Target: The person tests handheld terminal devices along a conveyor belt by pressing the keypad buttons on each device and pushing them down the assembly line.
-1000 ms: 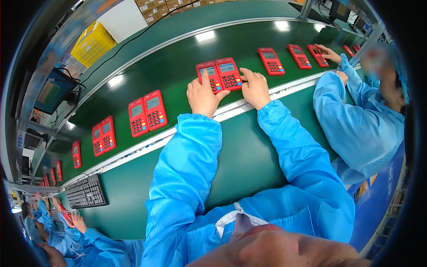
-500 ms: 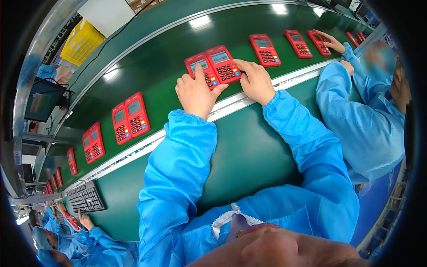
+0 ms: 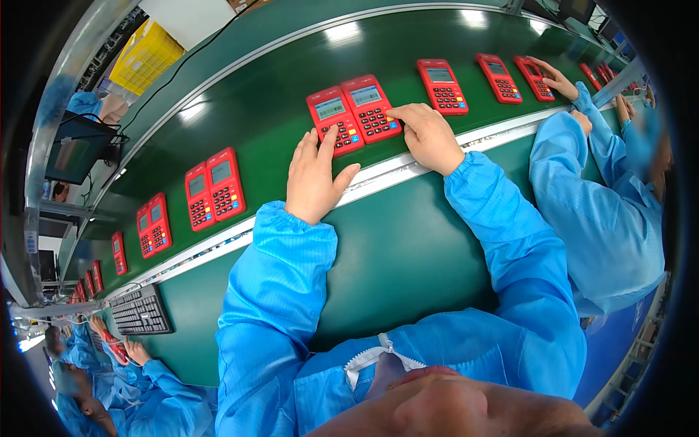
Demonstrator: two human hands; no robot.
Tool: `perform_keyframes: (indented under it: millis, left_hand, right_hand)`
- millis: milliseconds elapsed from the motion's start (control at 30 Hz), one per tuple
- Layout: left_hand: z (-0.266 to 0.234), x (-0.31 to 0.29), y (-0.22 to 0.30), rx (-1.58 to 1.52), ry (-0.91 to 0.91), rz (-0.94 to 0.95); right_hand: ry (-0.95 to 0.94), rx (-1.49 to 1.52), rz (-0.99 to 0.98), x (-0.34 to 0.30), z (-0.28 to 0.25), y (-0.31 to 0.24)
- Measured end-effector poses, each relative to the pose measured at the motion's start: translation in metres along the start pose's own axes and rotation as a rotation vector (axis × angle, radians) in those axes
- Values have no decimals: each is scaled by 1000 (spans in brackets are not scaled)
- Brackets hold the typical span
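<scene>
The right hand touches a red keypad terminal.

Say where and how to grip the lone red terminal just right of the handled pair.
Probably by its long side edges, right hand descending from the near side: the red terminal lies flat, keypad end nearer, gaps on both sides.

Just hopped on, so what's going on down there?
The person's left hand has its fingertips at the left red card reader, and the right hand has its fingertips at the right red card reader. The two lie side by side, screens up. Further right, a co-worker's hand is at another card reader.
</scene>
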State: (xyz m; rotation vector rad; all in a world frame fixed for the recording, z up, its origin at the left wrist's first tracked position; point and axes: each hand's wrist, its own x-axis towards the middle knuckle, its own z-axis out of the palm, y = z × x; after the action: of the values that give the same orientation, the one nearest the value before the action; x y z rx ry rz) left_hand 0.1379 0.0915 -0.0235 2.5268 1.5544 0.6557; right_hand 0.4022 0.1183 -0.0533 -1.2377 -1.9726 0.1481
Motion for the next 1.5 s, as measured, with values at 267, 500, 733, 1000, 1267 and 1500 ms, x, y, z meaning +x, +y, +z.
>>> perform_keyframes:
  millis: [267, 500, 733, 1000, 1267, 1500]
  left_hand:
    - [-9, -4, 4, 79, 14, 21]
    - [-13, -11, 17, 137, -9, 39]
    - [-15, -30, 21, 121, -39, 70]
    - [-17, -31, 24, 218, -21, 18]
    - [-19, -28, 24, 236, 46, -33]
    - [-19, -31, 20, 270, 45, -51]
  right_hand:
    - [-3, 48, -65, 8, -4, -5]
    - [8, 33, -117, -1, -8, -6]
    - [-2, -69, -191, -14, -15, -4]
    - [-88, -216, -201, -11, -13, -29]
    - [-91, -265, -216, -7, -15, -43]
    - [-59, -297, -214, -7, -9, -50]
